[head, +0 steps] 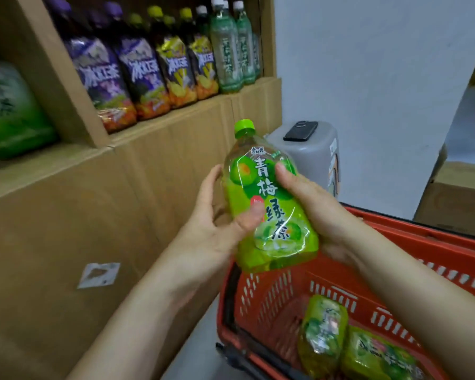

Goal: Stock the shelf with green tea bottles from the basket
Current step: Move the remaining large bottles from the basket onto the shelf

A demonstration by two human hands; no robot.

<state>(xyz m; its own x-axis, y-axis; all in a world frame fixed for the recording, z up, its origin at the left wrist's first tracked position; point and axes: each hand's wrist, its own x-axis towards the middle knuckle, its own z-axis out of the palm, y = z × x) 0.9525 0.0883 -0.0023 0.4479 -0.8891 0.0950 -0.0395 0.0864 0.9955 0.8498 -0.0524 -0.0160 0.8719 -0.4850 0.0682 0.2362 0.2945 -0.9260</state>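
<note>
Head view — green tea bottle [266, 204] gripped in both hands above the near-left corner of the red basket [436, 259], cap up and tipped a little away to the left, long axis running from lower right to upper left. Left hand [217, 223] wrapped round the left flank, thumb pressed across the label near the middle; right hand [310, 207] cupping the right side and back, thumb laid on the upper label. Both closed on the bottle, neither spread.

Cardboard shelf [154, 133] up and to the left of the hands, nearer the left hand, so probably a carry led from that side. Purple-capped tea bottles [104, 78], yellow-capped bottles [181, 67] and pale white-capped bottles [231, 53] packed upright in the compartment ahead; a blurred green bottle [8, 111] in the bay far left, likely the matching slot.

Two more green bottles [351, 346] lying on their sides in the basket, below and right of the hands — not yet stocked. Grey container [313, 157] with a dark phone [300, 130] on top just beyond the hands, against a pale wall.
</note>
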